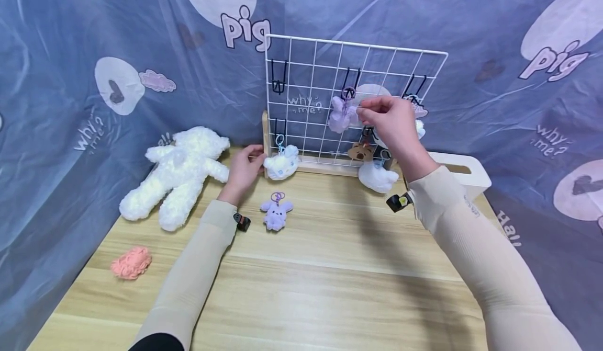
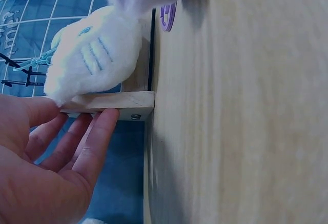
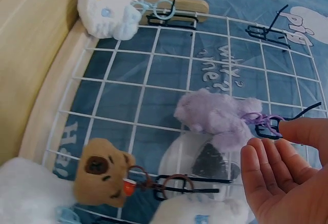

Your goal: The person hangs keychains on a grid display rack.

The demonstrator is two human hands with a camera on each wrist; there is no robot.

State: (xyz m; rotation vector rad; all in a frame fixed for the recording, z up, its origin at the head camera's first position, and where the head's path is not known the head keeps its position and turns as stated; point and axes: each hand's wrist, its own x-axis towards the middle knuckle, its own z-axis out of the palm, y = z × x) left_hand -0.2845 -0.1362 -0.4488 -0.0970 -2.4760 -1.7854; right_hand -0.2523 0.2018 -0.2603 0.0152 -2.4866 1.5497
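Observation:
My left hand point(image 1: 242, 169) is beside the left wooden end post point(image 2: 110, 101) of a white wire grid rack point(image 1: 314, 100), fingertips touching its outer side. Close by hangs a white plush keychain point(image 1: 282, 163) with blue details. At the rack's middle, a purple plush keychain point(image 3: 212, 116) hangs by its purple ring from a black hook point(image 3: 305, 112). My right hand point(image 1: 393, 123) is just right of it, the thumb point(image 3: 302, 130) overlapping the ring's edge while several fingers extend below, apart from the thumb. A second purple plush keychain point(image 1: 276, 215) lies on the table, face up.
A brown bear keychain point(image 3: 102, 170) and a white plush keychain point(image 1: 377, 177) hang lower right. A large white plush point(image 1: 186, 170) lies at left, a pink yarn bundle point(image 1: 132, 262) before it. Behind my right arm stands a white bin point(image 1: 476, 170). An unused hook point(image 1: 278, 81) is upper left.

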